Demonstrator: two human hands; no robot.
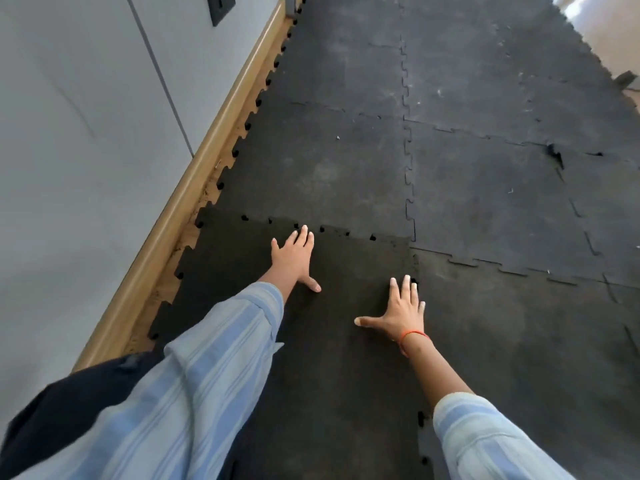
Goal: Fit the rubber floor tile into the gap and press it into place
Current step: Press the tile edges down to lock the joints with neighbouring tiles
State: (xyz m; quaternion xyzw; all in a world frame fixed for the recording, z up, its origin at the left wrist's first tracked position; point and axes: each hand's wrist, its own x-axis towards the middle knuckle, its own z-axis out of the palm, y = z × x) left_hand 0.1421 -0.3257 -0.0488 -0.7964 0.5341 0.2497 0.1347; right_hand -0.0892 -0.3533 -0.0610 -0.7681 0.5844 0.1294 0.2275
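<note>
A darker black rubber floor tile [242, 271] with jigsaw edges lies on the floor near the wall, among greyer laid tiles. Its far edge overlaps the neighbouring tile [318, 174], and small dark notches show along that seam. My left hand [294, 258] lies flat on the tile near its far edge, fingers spread. My right hand [401, 311] is flat near the tile's right edge, fingertips at the seam with the tile on the right [519, 323]. Neither hand holds anything.
A grey wall [86, 133] with a wooden skirting board [194, 174] runs along the left, with a narrow strip of bare wooden floor beside the tiles. Laid tiles stretch ahead and right; one seam is torn [554, 154]. A dark switch plate [220, 6] sits on the wall.
</note>
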